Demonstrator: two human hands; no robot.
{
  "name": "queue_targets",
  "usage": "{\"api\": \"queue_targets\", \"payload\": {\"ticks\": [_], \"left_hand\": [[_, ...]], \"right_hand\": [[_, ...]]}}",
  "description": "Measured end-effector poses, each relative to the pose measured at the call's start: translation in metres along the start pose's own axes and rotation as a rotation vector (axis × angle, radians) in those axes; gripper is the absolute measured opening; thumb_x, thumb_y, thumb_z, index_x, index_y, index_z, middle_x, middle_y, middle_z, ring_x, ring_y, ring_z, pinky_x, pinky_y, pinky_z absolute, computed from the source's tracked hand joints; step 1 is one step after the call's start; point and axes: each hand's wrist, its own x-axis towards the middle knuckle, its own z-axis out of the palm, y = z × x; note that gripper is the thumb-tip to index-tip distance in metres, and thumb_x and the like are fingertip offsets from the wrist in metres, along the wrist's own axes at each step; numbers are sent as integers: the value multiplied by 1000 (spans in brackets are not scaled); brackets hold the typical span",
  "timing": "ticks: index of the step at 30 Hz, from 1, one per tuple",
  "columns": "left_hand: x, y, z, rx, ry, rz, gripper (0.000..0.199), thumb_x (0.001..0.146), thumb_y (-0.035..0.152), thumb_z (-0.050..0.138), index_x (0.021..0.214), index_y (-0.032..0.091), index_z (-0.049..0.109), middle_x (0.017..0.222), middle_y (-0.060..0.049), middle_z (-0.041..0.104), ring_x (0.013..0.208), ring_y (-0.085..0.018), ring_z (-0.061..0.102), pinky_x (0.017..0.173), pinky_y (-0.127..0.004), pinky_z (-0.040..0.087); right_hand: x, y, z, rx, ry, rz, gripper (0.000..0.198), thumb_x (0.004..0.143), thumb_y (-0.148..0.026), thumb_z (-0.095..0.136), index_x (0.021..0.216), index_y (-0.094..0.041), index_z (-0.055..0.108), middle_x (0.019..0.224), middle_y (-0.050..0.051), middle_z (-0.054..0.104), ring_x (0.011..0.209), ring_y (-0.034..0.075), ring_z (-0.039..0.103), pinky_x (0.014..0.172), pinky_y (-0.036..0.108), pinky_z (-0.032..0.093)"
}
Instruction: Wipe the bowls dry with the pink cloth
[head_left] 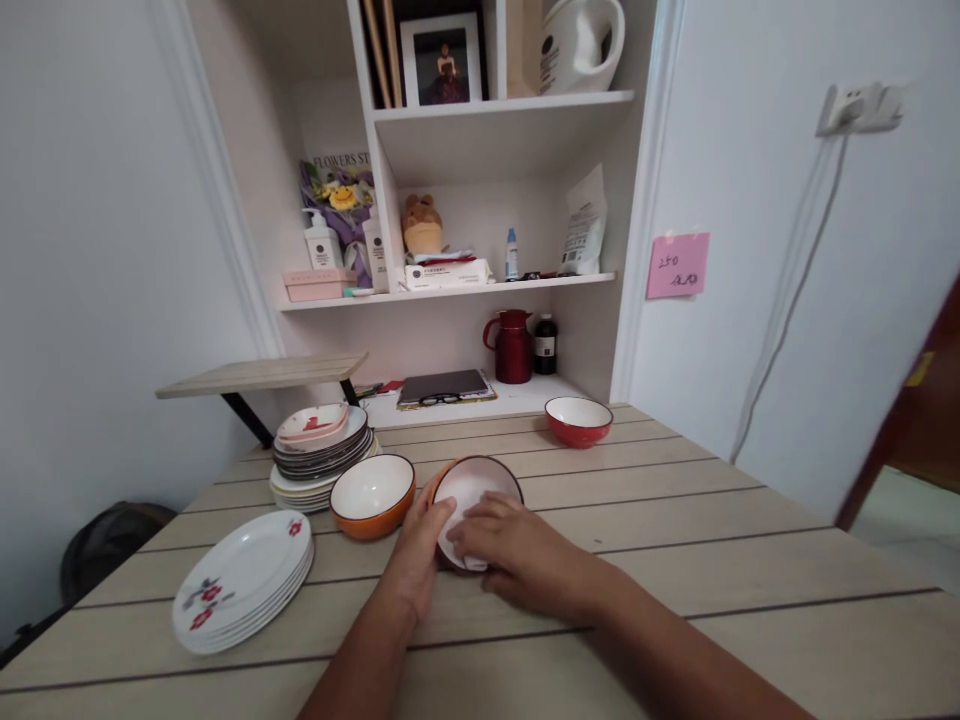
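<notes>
A bowl with a white inside and dark rim (491, 472) is tilted toward me over the middle of the table; a strip of orange shows at its left edge. My left hand (420, 550) grips its left side, thumb over the rim. Inside the bowl, my right hand (517, 550) has its fingers bent against the inner wall. A small white edge shows below those fingers, but what it is I cannot make out. Just left of my left hand stands an orange bowl (373, 500), upright. Farther back on the right is a red bowl (578, 425).
Oval white plates with red flowers (247, 570) are stacked at the left. Behind them rises a taller pile of plates and small dishes (322, 455). A small raised shelf (262, 374) overhangs the back left. A red jug (513, 348) and a closed laptop (444, 386) sit beyond the table.
</notes>
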Motion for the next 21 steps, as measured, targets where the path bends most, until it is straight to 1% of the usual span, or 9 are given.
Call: {"api": "queue_targets", "payload": {"ticks": [1, 3, 6, 9, 12, 15, 17, 19, 21], "left_hand": [[0, 0, 0, 3, 7, -6, 63, 69, 31, 83, 129, 16, 69, 119, -11, 76, 113, -31, 70, 89, -35, 55], [1, 0, 1, 2, 30, -22, 64, 66, 28, 82, 128, 16, 69, 118, -11, 77, 110, -31, 71, 86, -34, 56], [3, -1, 2, 1, 54, -32, 61, 66, 31, 84, 123, 15, 70, 116, -12, 77, 107, -31, 71, 86, -35, 56], [5, -2, 2, 23, 49, -13, 58, 70, 40, 87, 120, 16, 71, 116, -12, 76, 111, -31, 70, 93, -36, 55], [6, -3, 1, 63, 23, 12, 60, 76, 51, 86, 123, 18, 69, 121, -13, 74, 119, -31, 66, 102, -40, 50], [7, -4, -3, 60, -8, 50, 64, 81, 55, 83, 132, 22, 64, 134, -12, 69, 133, -30, 58, 114, -40, 42], [6, -5, -4, 44, -41, 75, 66, 83, 55, 81, 138, 25, 60, 142, -10, 64, 139, -29, 53, 118, -39, 37], [5, -4, -5, 49, -64, 83, 67, 84, 51, 81, 141, 27, 57, 146, -9, 61, 142, -28, 51, 120, -39, 35], [2, -3, -4, 62, -55, 93, 69, 82, 46, 84, 142, 28, 56, 148, -9, 60, 142, -28, 50, 120, -40, 34]], "right_hand": [[-1, 3, 0, -71, -23, -8, 40, 84, -9, 71, 119, -28, 67, 133, 3, 72, 130, 27, 57, 122, 54, 27], [-3, 9, -1, -180, -27, -27, 37, 86, -8, 69, 117, -28, 70, 137, 2, 70, 133, 29, 54, 121, 57, 26], [-4, 13, -1, -275, 12, -65, 34, 90, -10, 65, 119, -27, 70, 137, 3, 70, 129, 29, 55, 120, 57, 28], [-4, 14, 0, -302, 47, -54, 32, 92, -9, 62, 117, -25, 71, 134, 8, 71, 122, 27, 60, 114, 53, 37], [-4, 14, 3, -218, 83, -24, 31, 92, -7, 59, 115, -24, 71, 135, 8, 71, 121, 26, 62, 106, 46, 46], [-3, 15, 8, -85, 132, 4, 36, 91, -6, 58, 121, -24, 68, 134, 7, 72, 123, 26, 63, 107, 47, 47], [-2, 16, 11, -5, 172, 14, 38, 92, -9, 58, 126, -24, 65, 134, 8, 73, 123, 26, 64, 107, 48, 47], [-1, 18, 15, 60, 202, 26, 36, 95, -13, 58, 128, -25, 64, 131, 9, 73, 122, 27, 66, 107, 49, 47], [-1, 18, 17, 121, 221, 45, 35, 96, -15, 57, 128, -26, 65, 130, 9, 74, 121, 27, 66, 107, 50, 47]]}}
